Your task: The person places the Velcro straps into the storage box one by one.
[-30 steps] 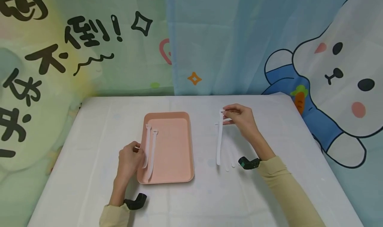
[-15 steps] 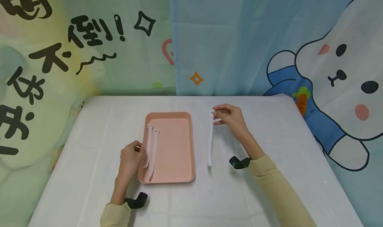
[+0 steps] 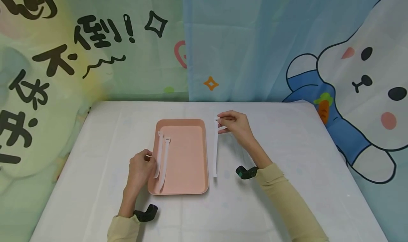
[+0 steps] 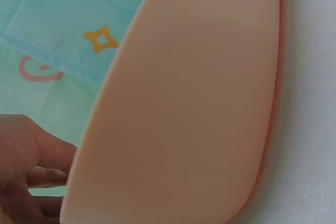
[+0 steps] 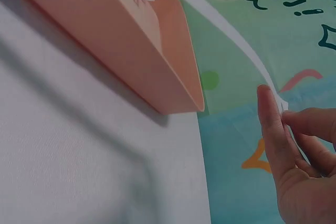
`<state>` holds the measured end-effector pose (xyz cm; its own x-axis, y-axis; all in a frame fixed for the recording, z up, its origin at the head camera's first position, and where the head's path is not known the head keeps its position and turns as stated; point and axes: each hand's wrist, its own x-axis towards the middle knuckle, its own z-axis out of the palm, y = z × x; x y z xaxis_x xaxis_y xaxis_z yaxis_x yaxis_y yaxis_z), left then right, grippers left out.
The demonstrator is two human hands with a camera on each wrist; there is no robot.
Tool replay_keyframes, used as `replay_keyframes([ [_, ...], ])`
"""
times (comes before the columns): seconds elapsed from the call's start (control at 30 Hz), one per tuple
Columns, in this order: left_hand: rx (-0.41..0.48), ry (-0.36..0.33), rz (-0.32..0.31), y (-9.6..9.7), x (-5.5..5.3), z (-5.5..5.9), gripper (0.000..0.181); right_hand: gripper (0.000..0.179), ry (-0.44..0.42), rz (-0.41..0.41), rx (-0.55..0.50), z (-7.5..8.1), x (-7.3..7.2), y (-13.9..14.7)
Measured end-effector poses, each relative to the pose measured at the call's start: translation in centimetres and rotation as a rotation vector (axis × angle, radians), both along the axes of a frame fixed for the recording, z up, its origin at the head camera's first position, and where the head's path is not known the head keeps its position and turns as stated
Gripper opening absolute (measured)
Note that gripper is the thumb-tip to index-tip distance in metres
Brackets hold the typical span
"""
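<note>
My left hand (image 3: 139, 167) grips the left rim of a shallow pink tray (image 3: 188, 157). In the left wrist view its fingers (image 4: 50, 153) reach past the rim, partly hidden by the wall. Two long white straps (image 3: 164, 164) with wider slotted ends lie side by side along the tray's left side. Just right of the tray, my right hand (image 3: 239, 129) pinches a similar thin white strap (image 3: 215, 153) near its upper end. The strap hangs downward, close beside the tray's right rim. In the right wrist view thumb and fingers (image 5: 270, 124) meet on its end.
A white cloth (image 3: 271, 206) covers the table under the tray. Printed curtains (image 3: 236, 50) hang behind the table's far edge. A black wrist camera (image 3: 246, 172) sits on the right wrist, another camera (image 3: 146, 213) on the left.
My right hand has moved left with its strap, from well right of the tray to just beside its right rim. My left hand has kept its place at the tray's left rim.
</note>
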<state>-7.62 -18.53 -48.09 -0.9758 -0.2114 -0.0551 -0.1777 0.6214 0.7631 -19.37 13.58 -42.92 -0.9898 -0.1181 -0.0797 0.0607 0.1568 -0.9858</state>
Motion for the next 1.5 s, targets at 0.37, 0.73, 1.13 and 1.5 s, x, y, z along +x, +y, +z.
replay_keyframes([
  [0.37,-0.016,-0.008,0.011,0.0,0.0,0.1,0.019,0.031,-0.004,0.013,-0.021,-0.2,-0.4,-1.9],
  [0.73,-0.018,0.002,0.015,-0.1,-0.2,0.1,0.019,0.028,0.004,0.061,-0.042,-0.6,-0.7,-3.7],
  [1.13,-0.019,0.0,0.021,-0.1,-0.3,-0.1,0.019,0.022,-0.022,0.09,-0.081,-1.2,-0.9,-6.1],
  [1.5,-0.009,-0.017,0.02,0.0,-0.3,-0.1,0.019,0.02,-0.022,0.121,-0.096,-2.0,-0.4,-8.4],
])
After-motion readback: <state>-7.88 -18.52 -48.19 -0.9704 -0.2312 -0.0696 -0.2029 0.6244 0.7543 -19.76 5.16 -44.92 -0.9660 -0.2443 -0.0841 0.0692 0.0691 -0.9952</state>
